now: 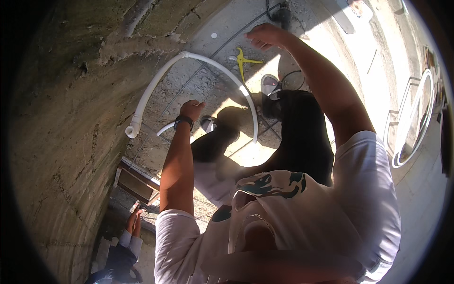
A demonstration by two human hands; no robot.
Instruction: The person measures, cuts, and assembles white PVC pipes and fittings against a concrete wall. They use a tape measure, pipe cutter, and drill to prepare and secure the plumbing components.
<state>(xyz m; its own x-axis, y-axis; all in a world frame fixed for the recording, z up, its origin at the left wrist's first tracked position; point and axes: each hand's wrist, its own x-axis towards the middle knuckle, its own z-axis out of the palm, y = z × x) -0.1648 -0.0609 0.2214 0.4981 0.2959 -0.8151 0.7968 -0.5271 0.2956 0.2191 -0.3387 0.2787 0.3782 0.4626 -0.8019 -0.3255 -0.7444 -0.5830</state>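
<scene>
My left hand (pixel 191 110), with a dark watch (pixel 184 121) on the wrist, is closed in a loose fist inside the curve of a long white plastic pipe (pixel 154 84). No object shows in that fist. A shorter white pipe piece (pixel 165 128) lies beside the left wrist, which partly covers it. My right hand (pixel 266 37) is raised beyond the pipe's curve, fingers curled in, with nothing visible in them. Below and left of it, a yellow hand tool with spread handles (pixel 241 60), like a pipe cutter, lies on the ground.
A rough concrete wall (pixel 71 109) rises on the left. Thin bars (pixel 182 89) cross the rubble-strewn ground. Coiled white pipe (pixel 416 118) lies at the far right. A dark object with a cable (pixel 282 18) stands beyond my right hand. Another person (pixel 124 253) works at the lower left beside a brown frame (pixel 135 184).
</scene>
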